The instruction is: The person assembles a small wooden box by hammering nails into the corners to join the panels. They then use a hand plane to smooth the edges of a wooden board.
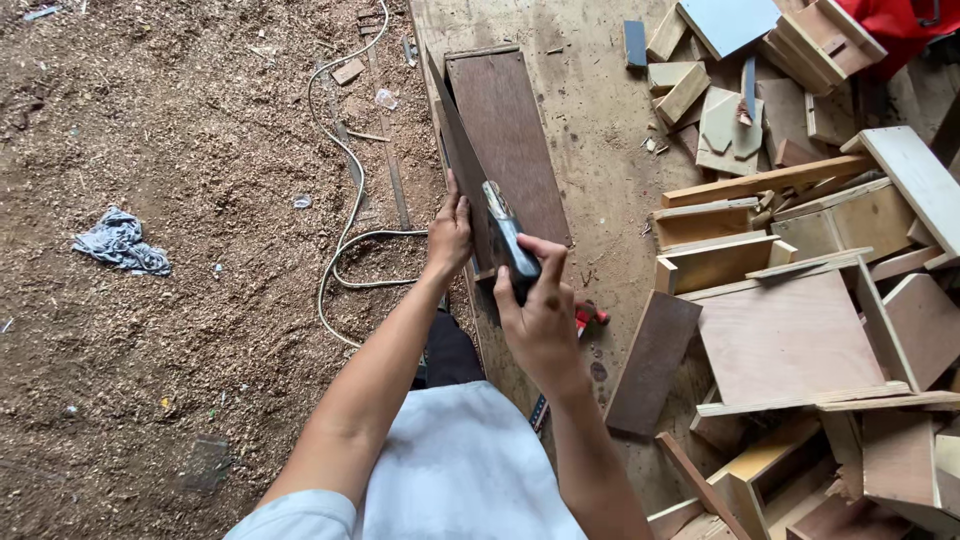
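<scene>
Handsaw (470, 170) blade runs away up-left; right hand (540, 320) grips handle, left hand (450, 232) flat, open on blade

Soft, even daylight fills the scene, bright enough with no glare. Shadows are faint, lying just beside the wood offcuts (790, 330) on the right. Focus is sharp across the sawdust floor (150, 300); the near sleeve (460, 480) looks slightly washed out.

floor (150, 330): sawdust-covered | white cable (345, 160) | grey rag (120, 243) | wood offcut pile (800, 300), daylight
</scene>
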